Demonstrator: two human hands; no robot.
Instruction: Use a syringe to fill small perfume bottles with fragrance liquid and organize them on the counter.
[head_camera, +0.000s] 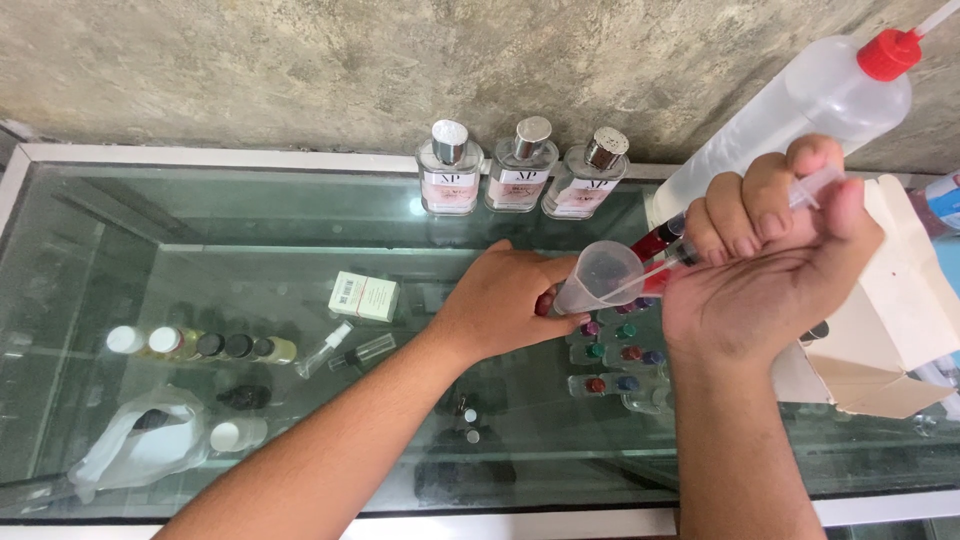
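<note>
Over the glass counter (250, 330), the right hand (770, 270) is curled tightly around a syringe (690, 250) of red liquid, its tip pointing left into a clear plastic funnel (600, 275). Just left of that, the left hand (505, 300) wraps closed around something hidden under the funnel.

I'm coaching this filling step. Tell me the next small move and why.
Probably press the plunger slowly: the right hand holds the syringe with its tip at the small funnel, which the left hand steadies, and red liquid shows in the barrel.
</note>
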